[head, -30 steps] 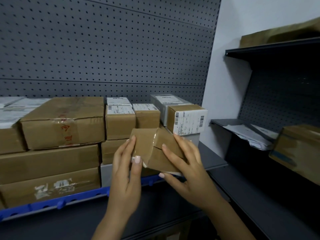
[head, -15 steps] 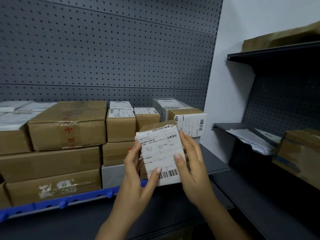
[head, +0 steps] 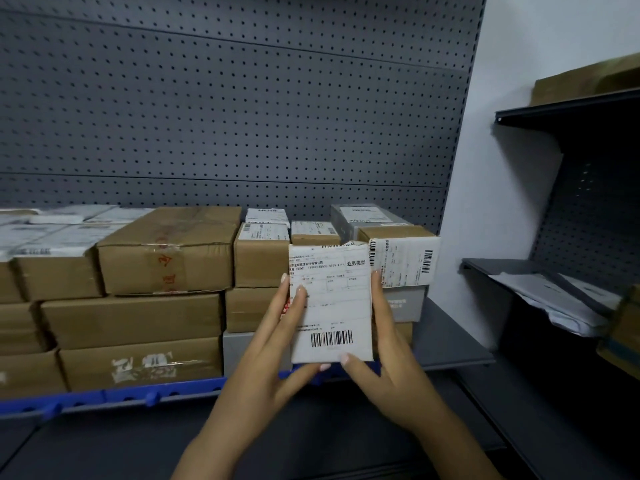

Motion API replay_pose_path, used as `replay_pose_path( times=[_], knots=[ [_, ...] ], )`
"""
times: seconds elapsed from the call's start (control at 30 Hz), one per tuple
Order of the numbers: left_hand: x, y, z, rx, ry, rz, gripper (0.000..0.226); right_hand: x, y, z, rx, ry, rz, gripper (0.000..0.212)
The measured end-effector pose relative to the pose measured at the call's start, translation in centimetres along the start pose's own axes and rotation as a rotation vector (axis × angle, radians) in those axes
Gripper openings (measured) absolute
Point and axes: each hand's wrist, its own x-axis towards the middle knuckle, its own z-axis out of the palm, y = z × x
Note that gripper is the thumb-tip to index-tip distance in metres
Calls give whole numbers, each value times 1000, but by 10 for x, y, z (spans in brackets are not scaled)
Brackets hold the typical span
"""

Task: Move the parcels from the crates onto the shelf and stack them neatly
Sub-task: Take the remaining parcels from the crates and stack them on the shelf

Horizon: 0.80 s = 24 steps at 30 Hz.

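Observation:
A small parcel (head: 330, 306) with a white shipping label and barcode facing me is held upright in front of the shelf (head: 450, 344). My left hand (head: 277, 344) grips its left edge, fingers on the label and thumb under the bottom. On the other side my right hand (head: 384, 358) grips the right edge, thumb also under the bottom. Behind it stand stacked brown cardboard parcels (head: 166, 251) and smaller labelled boxes (head: 401, 258) on the shelf. No crates are in view.
A blue rail (head: 121, 396) runs along the shelf's front edge. Grey pegboard (head: 242, 116) backs the shelf. A second dark shelf unit (head: 568, 109) on the right holds papers (head: 554, 296) and a brown box (head: 623, 334). Bare shelf surface lies right of the stacks.
Both hands turned the parcel from its brown taped side to its white label side, then raised it upright and squared it in front of the stacked boxes.

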Motion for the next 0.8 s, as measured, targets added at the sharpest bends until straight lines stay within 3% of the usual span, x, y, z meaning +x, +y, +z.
replay_pose_path(
  times=[0.43, 0.8],
  knots=[
    [36, -17, 2, 12, -39, -119, 63, 31, 18, 5, 134, 145, 74, 72],
    [55, -31, 9, 58, -1, -143, 63, 58, 19, 6, 105, 167, 208, 69]
  ],
)
